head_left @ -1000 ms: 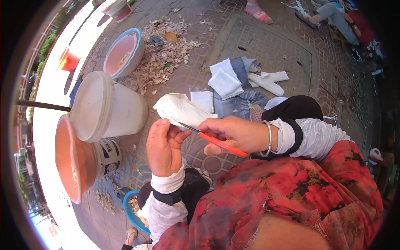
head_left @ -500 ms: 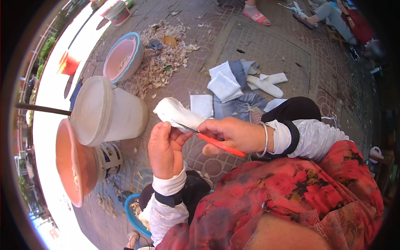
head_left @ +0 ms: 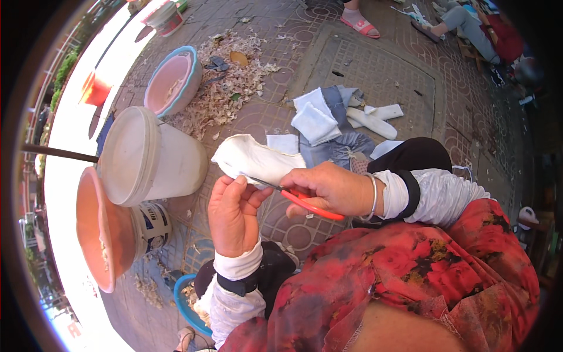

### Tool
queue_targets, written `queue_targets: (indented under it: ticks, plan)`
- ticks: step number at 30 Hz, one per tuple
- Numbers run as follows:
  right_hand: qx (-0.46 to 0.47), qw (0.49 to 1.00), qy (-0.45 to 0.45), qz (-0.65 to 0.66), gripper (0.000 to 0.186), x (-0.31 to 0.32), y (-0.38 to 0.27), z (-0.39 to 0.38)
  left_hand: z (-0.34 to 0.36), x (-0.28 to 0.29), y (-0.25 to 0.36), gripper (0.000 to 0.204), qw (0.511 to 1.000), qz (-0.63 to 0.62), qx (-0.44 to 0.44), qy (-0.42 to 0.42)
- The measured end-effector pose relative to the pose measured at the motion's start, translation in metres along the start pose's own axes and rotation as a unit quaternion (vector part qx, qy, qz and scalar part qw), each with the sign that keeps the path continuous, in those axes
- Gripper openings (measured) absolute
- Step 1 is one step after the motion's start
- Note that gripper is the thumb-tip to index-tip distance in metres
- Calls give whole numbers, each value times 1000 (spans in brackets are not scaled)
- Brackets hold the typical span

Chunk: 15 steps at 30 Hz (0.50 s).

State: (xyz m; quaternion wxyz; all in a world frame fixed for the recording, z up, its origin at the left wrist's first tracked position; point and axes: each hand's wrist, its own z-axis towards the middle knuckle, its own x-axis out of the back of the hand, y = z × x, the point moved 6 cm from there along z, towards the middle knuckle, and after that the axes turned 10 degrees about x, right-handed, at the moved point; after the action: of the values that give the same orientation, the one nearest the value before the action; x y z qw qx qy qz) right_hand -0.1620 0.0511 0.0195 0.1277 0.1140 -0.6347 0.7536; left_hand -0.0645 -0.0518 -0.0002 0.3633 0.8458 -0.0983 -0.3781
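Patterned paving [head_left: 363, 76] lies underfoot, scraps [head_left: 226, 88] strewn far left by a pink basin [head_left: 173, 82]. Left hand [head_left: 233, 214] pinches the near edge of a white cloth piece [head_left: 255, 159] — centre of view — while the right hand [head_left: 328, 189] grips orange-handled scissors [head_left: 302, 200], blades at the cloth. White bucket [head_left: 149, 155] sits left.

Two hands at work: the left hand [head_left: 233, 214] and the right hand [head_left: 328, 189]. One pair of orange-handled scissors [head_left: 305, 202]. One white sock piece [head_left: 255, 159] held up. One white bucket [head_left: 153, 155], two pink basins [head_left: 173, 82] [head_left: 99, 232], one heap of scraps [head_left: 226, 94] on the pavement.
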Motion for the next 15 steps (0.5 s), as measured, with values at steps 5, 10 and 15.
queue_targets:
  ticks: [5, 10, 15]
  plan:
    - [2, 999, 20, 27, 36, -2, 4, 0, 1, -1, -1, 11, 999, 21, 5, -30]
    - [-18, 1000, 2, 24, 36, 0, 6, 1, -1, -7, -5, 9, 999, 26, -1, -19]
    - [-54, 986, 30, 153, 36, -1, 6, -1, -1, -6, -4, 10, 999, 2, -5, -41]
